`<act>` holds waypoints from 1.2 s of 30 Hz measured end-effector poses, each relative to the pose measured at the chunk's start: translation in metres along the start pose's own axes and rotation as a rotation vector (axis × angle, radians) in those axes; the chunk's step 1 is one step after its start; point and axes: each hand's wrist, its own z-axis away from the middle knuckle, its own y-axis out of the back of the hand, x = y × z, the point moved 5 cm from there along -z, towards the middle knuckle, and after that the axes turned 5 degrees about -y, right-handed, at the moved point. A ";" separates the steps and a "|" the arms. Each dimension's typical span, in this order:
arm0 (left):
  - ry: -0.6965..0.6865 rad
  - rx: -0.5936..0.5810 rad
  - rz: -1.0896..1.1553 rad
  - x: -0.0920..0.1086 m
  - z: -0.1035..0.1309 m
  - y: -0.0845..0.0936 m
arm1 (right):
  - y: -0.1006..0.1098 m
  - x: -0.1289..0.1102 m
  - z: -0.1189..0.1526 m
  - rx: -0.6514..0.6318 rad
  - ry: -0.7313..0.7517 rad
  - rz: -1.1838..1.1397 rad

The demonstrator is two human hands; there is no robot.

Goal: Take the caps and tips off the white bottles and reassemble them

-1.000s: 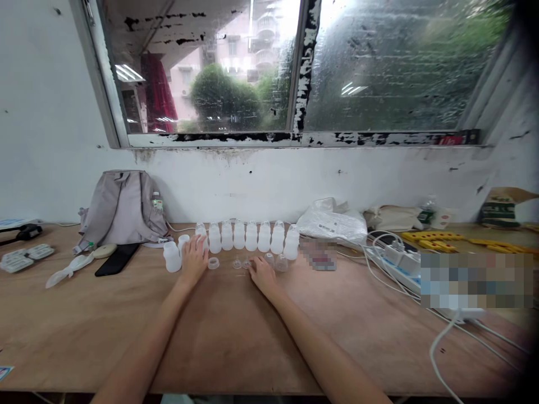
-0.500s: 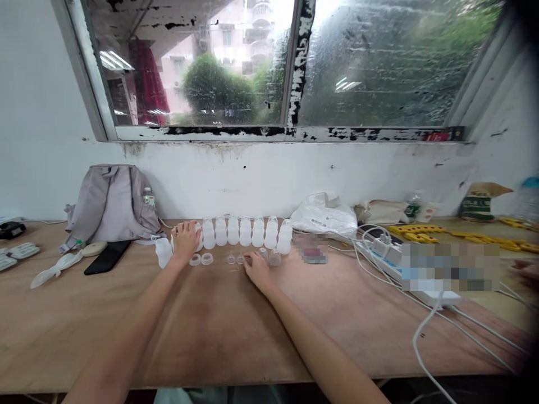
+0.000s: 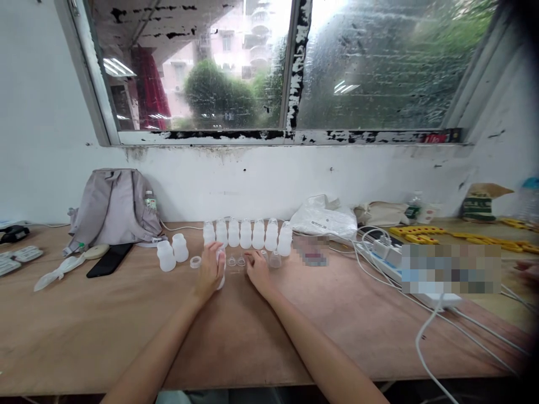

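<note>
My left hand (image 3: 209, 270) is wrapped round a white baby bottle (image 3: 221, 279), mostly hidden by the fingers, in front of the row. My right hand (image 3: 256, 268) rests on the table with its fingers curled together beside two clear teats (image 3: 232, 260); whether it pinches something does not show. Near its knuckles stand clear domed caps (image 3: 275, 258). A clear collar ring (image 3: 195, 262) lies left of my left hand. Behind both hands runs a row of white bottles with clear domed tops (image 3: 245, 233). Two bottle bodies without tops (image 3: 167, 257) stand further left.
A black phone (image 3: 109, 261) and a grey backpack (image 3: 113, 207) are at the left. A white plastic bag (image 3: 324, 217) lies behind right. White cables and a power strip (image 3: 433, 292) spread over the right side, where another person's hand (image 3: 528, 269) shows at the edge.
My left hand has moved right and nearer from the left end of the bottles, bringing a bottle along. It now covers one collar ring's place. My right hand has barely moved.
</note>
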 end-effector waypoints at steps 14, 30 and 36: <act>0.421 -0.368 0.268 -0.006 0.027 -0.044 | -0.006 -0.034 -0.003 -0.281 -0.142 -0.831; 0.860 -0.504 1.134 0.011 0.036 -0.061 | 0.002 -0.036 -0.001 -0.354 -0.296 -1.074; 1.015 -0.648 1.616 0.019 0.045 -0.056 | 0.009 -0.045 -0.009 -0.396 -0.345 -1.220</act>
